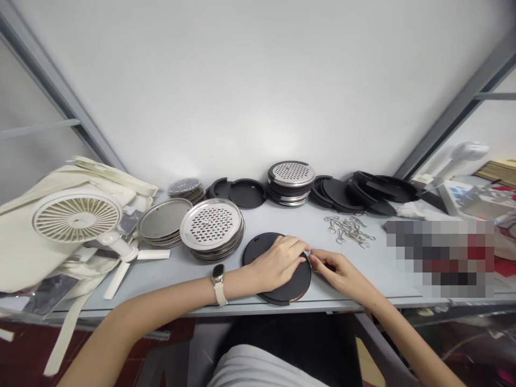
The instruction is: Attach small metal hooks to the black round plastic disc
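Observation:
A flat black round case [288,287] lies near the table's front edge, with a curved rim and an orange-brown glint along its lower edge. My left hand [278,263], with a watch on its wrist, rests across this case and grips its right rim with bent fingers. Close against that same rim, my right hand [338,272] is closed in a pinch. A small silvery bit shows by its fingertips, but what it holds is too small to make out. Part of another black disc [253,247] shows behind and left of my left hand.
Perforated metal grater discs [212,226] and plain metal discs [165,217] are stacked at left, beside a white fan [76,217]. Behind stand another stack [291,180] and black round cases [342,193]. Small metal clips [350,228] lie at right, near a pixelated patch.

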Action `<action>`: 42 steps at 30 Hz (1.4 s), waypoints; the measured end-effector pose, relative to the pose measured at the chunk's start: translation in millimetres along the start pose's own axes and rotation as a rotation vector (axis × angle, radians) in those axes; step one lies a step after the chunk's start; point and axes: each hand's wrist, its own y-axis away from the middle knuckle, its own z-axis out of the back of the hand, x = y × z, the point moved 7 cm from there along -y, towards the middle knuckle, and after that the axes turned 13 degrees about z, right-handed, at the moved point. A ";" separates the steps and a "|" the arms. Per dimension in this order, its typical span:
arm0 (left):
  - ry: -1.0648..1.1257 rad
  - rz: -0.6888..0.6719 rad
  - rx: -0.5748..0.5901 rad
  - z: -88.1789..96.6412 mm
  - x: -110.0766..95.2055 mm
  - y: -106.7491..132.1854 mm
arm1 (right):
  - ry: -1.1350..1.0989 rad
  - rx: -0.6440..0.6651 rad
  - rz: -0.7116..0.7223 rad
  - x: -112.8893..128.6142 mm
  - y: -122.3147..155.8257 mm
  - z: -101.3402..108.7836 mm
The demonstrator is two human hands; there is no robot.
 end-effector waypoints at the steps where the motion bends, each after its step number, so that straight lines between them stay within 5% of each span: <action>1: -0.003 0.002 0.003 0.0 -0.1 -0.1 | -0.001 0.003 -0.003 -1.1 0.3 -0.3; 21: -0.021 0.033 0.034 -2.8 1.3 -0.5 | -0.095 -0.091 -0.062 -8.9 2.9 8.2; 31: -0.095 0.063 -0.035 1.8 -1.5 0.0 | 0.119 -0.220 -0.006 2.8 3.2 13.2; 42: -0.118 0.061 0.003 -0.5 -1.0 -0.5 | 0.228 -0.035 0.051 12.5 -2.5 2.3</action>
